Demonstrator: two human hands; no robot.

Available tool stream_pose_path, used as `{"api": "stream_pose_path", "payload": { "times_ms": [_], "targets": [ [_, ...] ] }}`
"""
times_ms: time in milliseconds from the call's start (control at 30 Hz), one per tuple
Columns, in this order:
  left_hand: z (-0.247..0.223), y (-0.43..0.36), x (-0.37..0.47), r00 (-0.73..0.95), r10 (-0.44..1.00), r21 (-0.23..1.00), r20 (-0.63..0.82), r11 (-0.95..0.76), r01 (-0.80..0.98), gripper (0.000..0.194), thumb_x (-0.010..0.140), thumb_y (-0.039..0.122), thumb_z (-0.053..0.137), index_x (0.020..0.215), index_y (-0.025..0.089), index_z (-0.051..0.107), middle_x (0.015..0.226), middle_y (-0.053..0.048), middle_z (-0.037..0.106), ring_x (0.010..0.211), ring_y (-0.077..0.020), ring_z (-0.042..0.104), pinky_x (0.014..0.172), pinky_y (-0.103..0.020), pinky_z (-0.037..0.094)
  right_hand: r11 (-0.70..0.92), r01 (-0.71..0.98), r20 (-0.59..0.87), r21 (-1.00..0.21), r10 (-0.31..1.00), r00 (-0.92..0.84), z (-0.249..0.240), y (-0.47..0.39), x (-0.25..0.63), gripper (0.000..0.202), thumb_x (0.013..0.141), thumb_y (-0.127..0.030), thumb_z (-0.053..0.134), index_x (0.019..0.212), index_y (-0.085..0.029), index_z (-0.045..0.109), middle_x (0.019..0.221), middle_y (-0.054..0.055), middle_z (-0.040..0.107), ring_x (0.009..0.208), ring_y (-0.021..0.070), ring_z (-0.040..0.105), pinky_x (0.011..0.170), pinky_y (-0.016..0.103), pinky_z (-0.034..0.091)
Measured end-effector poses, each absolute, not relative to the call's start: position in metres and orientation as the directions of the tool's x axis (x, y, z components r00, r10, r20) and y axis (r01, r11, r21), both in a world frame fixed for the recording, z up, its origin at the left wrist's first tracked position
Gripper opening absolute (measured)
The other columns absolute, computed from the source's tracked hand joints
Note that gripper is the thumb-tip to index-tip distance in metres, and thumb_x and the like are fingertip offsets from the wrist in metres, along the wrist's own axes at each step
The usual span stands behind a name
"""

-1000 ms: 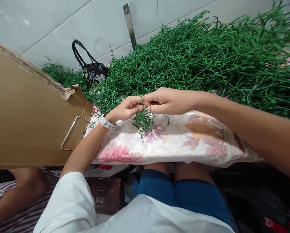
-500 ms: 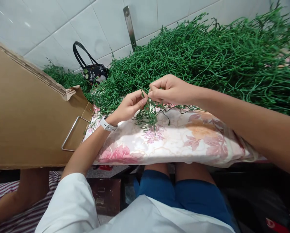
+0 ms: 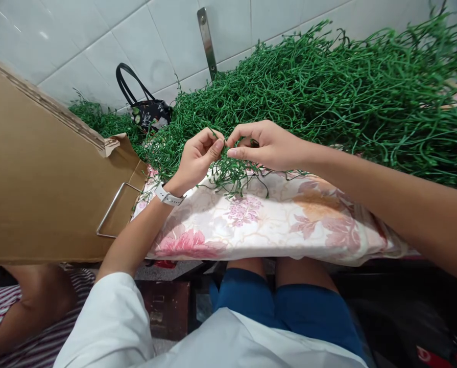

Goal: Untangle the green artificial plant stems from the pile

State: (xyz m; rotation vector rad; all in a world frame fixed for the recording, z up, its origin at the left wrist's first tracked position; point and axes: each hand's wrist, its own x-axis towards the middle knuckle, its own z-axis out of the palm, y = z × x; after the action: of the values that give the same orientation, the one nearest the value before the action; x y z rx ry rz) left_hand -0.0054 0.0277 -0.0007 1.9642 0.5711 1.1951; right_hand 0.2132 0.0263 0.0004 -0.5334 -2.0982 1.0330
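My left hand (image 3: 200, 157), with a white band at the wrist, has its thumb and forefinger pinched on a thin green stem (image 3: 215, 135). Close against those fingertips is my right hand (image 3: 268, 145), its thumb and forefinger curved together at the same stem; the exact contact is too small to make out. Below both hands a loose tangle of green stems (image 3: 234, 176) with small bud-like tips lies on the floral cloth (image 3: 266, 225). Behind them rises a large heap of similar stems (image 3: 308, 87), reaching across to the right.
A cardboard box (image 3: 40, 168) stands at left, with a bent metal wire (image 3: 107, 212) by its edge. A dark floral handbag (image 3: 151, 113) leans near the tiled wall (image 3: 228, 30), which carries a metal bracket (image 3: 207, 43). Another person's arm (image 3: 40, 301) shows at lower left.
My left hand has shifted slightly left and up with the stem. The right hand's fingers have moved a little left and are spread slightly more.
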Motion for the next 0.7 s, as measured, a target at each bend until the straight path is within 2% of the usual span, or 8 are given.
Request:
{"api": "stream_pose_path", "payload": {
  "times_ms": [133, 300, 467, 567, 700],
  "targets": [
    [0.000, 0.026, -0.005, 0.437, 0.698, 0.771, 0.567, -0.636, 0.016, 0.037, 0.094, 0.050, 0.075, 0.080, 0.017, 0.064, 0.077, 0.001, 0.058, 0.065, -0.0043, 0.051, 0.062, -0.019, 0.046, 0.689, 0.026, 0.547, -0.724, 0.596, -0.588, -0.004, 0.028, 0.211, 0.012, 0.096, -0.019, 0.070, 0.089, -0.015, 0.061, 0.059, -0.010, 0.041, 0.052, 0.0049, 0.034, 0.052, 0.021, 0.026],
    [-0.002, 0.029, -0.009, 0.437, 0.679, 0.751, 0.590, -0.660, 0.011, 0.041, 0.077, 0.053, 0.090, 0.081, 0.019, 0.068, 0.077, 0.002, 0.062, 0.069, -0.0063, 0.057, 0.065, -0.020, 0.050, 0.711, 0.101, 0.539, -0.696, 0.610, -0.580, 0.000, 0.020, 0.208, 0.013, 0.099, -0.019, 0.064, 0.088, -0.016, 0.057, 0.064, -0.007, 0.046, 0.057, 0.0069, 0.037, 0.056, 0.023, 0.028],
    [-0.005, 0.031, -0.012, 0.412, 0.690, 0.740, 0.596, -0.670, 0.052, 0.037, 0.079, 0.052, 0.089, 0.085, 0.020, 0.071, 0.079, 0.001, 0.066, 0.069, -0.0061, 0.058, 0.065, -0.020, 0.047, 0.766, 0.146, 0.562, -0.626, 0.573, -0.597, 0.000, 0.017, 0.207, 0.013, 0.097, -0.016, 0.063, 0.088, -0.017, 0.053, 0.063, -0.008, 0.042, 0.056, 0.0076, 0.035, 0.056, 0.023, 0.027],
    [-0.005, 0.030, -0.011, 0.387, 0.699, 0.740, 0.601, -0.670, 0.061, 0.040, 0.079, 0.055, 0.088, 0.085, 0.020, 0.070, 0.080, 0.001, 0.067, 0.071, -0.0074, 0.060, 0.065, -0.021, 0.048, 0.774, 0.160, 0.572, -0.613, 0.574, -0.586, 0.001, 0.017, 0.207, 0.012, 0.097, -0.016, 0.065, 0.094, -0.018, 0.054, 0.060, -0.010, 0.042, 0.054, 0.0077, 0.035, 0.057, 0.024, 0.028],
    [-0.004, 0.029, -0.009, 0.369, 0.691, 0.722, 0.621, -0.688, 0.073, 0.042, 0.078, 0.056, 0.088, 0.081, 0.020, 0.067, 0.074, 0.002, 0.061, 0.063, -0.0055, 0.054, 0.058, -0.019, 0.043, 0.790, 0.211, 0.572, -0.576, 0.574, -0.586, 0.001, 0.016, 0.208, 0.016, 0.097, -0.017, 0.065, 0.109, -0.017, 0.054, 0.056, -0.013, 0.041, 0.051, 0.0081, 0.035, 0.058, 0.024, 0.027]
  ]
}}
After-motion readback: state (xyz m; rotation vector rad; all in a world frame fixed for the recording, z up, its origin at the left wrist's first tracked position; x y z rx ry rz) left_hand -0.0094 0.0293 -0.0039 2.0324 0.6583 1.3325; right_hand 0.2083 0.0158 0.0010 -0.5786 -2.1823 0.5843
